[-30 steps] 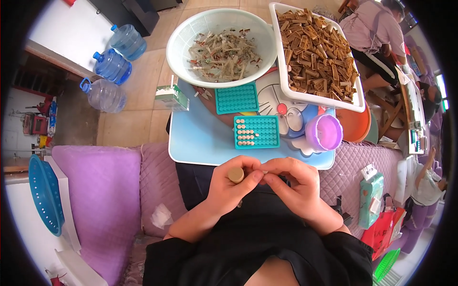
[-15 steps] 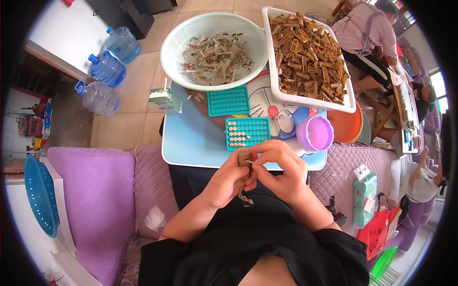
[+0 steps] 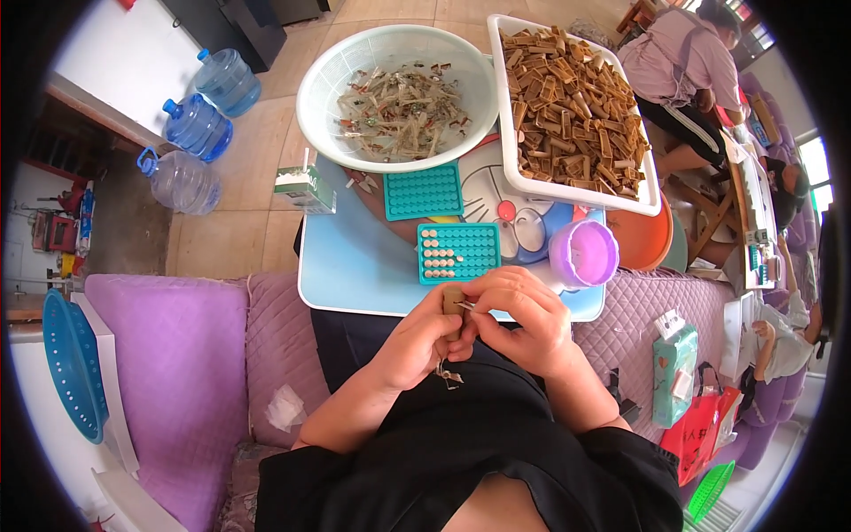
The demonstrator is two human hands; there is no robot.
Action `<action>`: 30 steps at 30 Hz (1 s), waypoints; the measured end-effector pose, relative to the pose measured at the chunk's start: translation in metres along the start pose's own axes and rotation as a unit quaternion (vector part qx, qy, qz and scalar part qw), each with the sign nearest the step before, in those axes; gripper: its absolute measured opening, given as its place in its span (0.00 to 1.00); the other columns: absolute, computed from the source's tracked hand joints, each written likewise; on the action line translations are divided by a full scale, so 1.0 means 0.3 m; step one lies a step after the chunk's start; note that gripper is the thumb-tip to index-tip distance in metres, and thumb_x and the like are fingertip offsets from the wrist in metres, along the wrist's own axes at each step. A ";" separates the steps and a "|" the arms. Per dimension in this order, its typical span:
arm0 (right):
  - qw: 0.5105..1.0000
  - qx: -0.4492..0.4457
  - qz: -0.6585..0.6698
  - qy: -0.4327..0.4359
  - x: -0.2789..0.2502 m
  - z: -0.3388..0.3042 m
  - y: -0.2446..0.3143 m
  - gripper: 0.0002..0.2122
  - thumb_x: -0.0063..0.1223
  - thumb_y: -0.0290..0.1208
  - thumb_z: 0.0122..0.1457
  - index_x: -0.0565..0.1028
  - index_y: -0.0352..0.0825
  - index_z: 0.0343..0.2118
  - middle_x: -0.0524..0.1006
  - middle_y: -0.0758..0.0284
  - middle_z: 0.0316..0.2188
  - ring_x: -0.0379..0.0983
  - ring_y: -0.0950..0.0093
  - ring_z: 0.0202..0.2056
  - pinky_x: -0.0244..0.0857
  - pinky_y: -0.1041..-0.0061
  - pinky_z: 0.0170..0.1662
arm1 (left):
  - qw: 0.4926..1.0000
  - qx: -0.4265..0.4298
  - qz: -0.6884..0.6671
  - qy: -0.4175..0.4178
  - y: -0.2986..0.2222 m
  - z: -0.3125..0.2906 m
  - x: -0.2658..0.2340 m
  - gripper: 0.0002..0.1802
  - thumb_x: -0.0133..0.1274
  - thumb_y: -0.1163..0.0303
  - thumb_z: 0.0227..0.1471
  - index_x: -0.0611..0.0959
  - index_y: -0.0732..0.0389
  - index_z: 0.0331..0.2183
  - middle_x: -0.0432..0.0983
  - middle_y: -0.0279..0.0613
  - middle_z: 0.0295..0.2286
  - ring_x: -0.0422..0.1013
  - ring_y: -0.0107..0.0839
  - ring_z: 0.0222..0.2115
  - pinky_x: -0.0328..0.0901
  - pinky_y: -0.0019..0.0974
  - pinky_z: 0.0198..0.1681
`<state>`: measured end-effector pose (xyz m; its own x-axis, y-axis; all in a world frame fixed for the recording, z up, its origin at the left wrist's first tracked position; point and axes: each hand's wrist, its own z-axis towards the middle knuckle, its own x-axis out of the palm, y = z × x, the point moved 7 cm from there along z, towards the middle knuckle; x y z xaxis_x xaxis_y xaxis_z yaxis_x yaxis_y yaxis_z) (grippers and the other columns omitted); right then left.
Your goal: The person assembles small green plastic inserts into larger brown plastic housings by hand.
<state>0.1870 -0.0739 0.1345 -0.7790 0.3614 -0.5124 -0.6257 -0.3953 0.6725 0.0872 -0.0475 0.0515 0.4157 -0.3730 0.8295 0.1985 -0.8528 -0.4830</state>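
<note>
- In the head view, the tube is short, brown and matt, with a blunt upper end and a small dark mark near the top; fingers cover much of the rest.
- The left hand is curled around the tube and holds it roughly upright, its upper end standing clear of the thumb.
- The right hand is pinched narrow, thumb and forefinger on a thin pale strip.
- The strip points at the tube's upper part, just beside the dark mark; it seems to touch there, though the spot is too small to be sure.
- The tube lies between the hands, inside the left one's grip and to the left of the right fingertips, in front of the table's near edge.
- A loose tangle of thin, shiny strands hangs below the left hand, against the black clothing.
- Just beyond the hands, on the blue table, sits the front tray, turquoise, with pale round discs mostly in its left cells.
- The rear tray, also turquoise, lies behind it, near the bowl of clear, thin pieces.
- Farther right are the white bin, heaped with brown pieces, and the purple cup.
</note>
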 end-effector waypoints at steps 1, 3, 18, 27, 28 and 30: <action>1.000 -0.003 -0.005 0.001 0.001 -0.001 -0.002 0.09 0.56 0.14 0.38 0.72 0.31 0.25 0.77 0.62 0.29 0.75 0.64 0.32 0.69 0.69 0.37 | 1.000 -0.005 0.001 -0.003 0.001 0.001 -0.001 0.14 0.33 0.77 0.52 0.63 0.62 0.42 0.63 0.38 0.28 0.57 0.22 0.24 0.55 0.28 0.27; 1.000 -0.006 -0.009 0.003 0.004 0.000 -0.011 0.09 0.57 0.14 0.38 0.72 0.31 0.24 0.77 0.62 0.29 0.74 0.64 0.32 0.69 0.69 0.37 | 1.000 -0.010 0.002 -0.006 0.006 0.006 -0.008 0.13 0.33 0.77 0.52 0.63 0.62 0.42 0.63 0.38 0.27 0.57 0.22 0.23 0.55 0.28 0.27; 0.999 0.025 -0.037 0.025 0.024 -0.032 -0.091 0.09 0.57 0.19 0.40 0.71 0.30 0.27 0.75 0.62 0.30 0.73 0.64 0.34 0.68 0.70 0.38 | 0.993 0.012 0.115 -0.028 0.026 0.068 -0.043 0.11 0.34 0.77 0.55 0.65 0.60 0.41 0.59 0.32 0.24 0.51 0.18 0.21 0.51 0.22 0.23; 0.969 0.144 0.170 0.103 -0.039 -0.075 -0.144 0.09 0.60 0.21 0.44 0.76 0.32 0.30 0.75 0.63 0.32 0.73 0.67 0.35 0.67 0.73 0.38 | 0.972 -0.077 0.157 0.157 0.097 0.081 -0.007 0.21 0.37 0.73 0.57 0.62 0.61 0.53 0.67 0.38 0.32 0.59 0.21 0.26 0.57 0.23 0.30; 0.949 0.144 0.239 0.149 -0.048 -0.091 -0.147 0.08 0.61 0.22 0.44 0.76 0.31 0.30 0.75 0.63 0.32 0.73 0.68 0.35 0.67 0.73 0.37 | 0.971 -0.080 0.159 0.160 0.105 0.083 0.007 0.21 0.37 0.73 0.57 0.62 0.61 0.53 0.67 0.38 0.32 0.59 0.21 0.26 0.57 0.23 0.30; 0.948 0.104 0.260 0.153 -0.153 -0.115 -0.195 0.10 0.63 0.28 0.45 0.78 0.31 0.30 0.74 0.61 0.33 0.72 0.68 0.35 0.65 0.73 0.39 | 0.948 -0.045 0.239 0.204 0.107 0.078 0.075 0.28 0.41 0.62 0.58 0.60 0.65 0.55 0.69 0.45 0.41 0.65 0.27 0.36 0.60 0.29 0.41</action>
<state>0.2579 -0.0966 0.1001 -0.9751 -0.1113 -0.1919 -0.1570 -0.2655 0.9513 0.1236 -0.0747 0.0480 0.0579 -0.8194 0.5703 -0.0105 -0.5717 -0.8204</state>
